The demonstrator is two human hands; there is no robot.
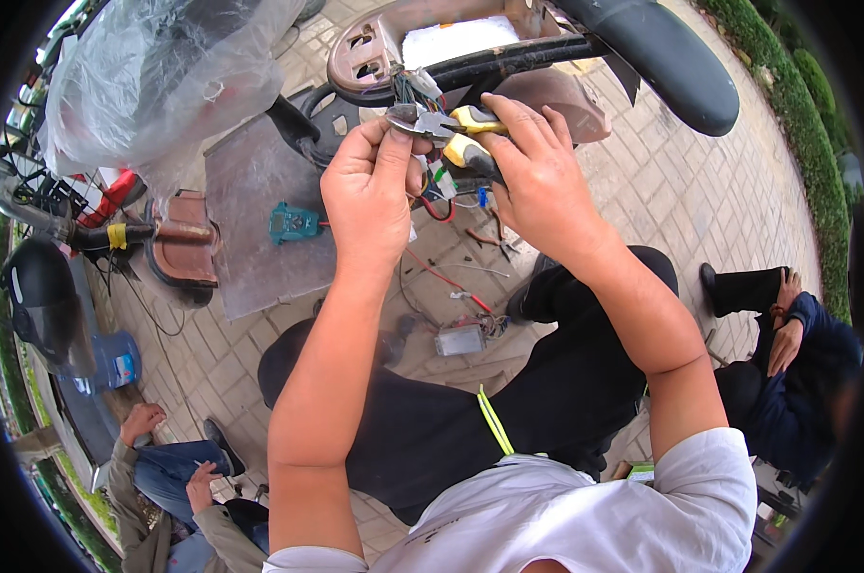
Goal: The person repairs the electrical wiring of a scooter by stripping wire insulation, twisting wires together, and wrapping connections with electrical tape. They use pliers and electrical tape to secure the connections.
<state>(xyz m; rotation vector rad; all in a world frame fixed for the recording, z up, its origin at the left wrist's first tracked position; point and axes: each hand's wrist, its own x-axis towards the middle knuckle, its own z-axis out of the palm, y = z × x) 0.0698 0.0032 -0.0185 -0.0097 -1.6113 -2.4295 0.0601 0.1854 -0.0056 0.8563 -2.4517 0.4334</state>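
Note:
My right hand [546, 181] is wrapped round the yellow and black handles of diagonal cutting pliers [430, 124]. Their metal jaws point left and reach the fingertips of my left hand [370, 191]. Thumb and fingers of that hand are pinched together at the jaws; what lies between them is too small to make out. Just beyond the pliers, a bundle of coloured wires with connectors [415, 88] hangs from a scooter's brown body panel [357, 55]. More loose wires, a white connector [443, 179] and a red wire [439, 212] dangle below my hands.
A teal multimeter [293, 222] rests on a grey floorboard [260, 258]. Other pliers [494, 241] and a silver box with wires [460, 340] lie on the paving. A black seat [661, 62] juts out at upper right. People sit at lower left and right.

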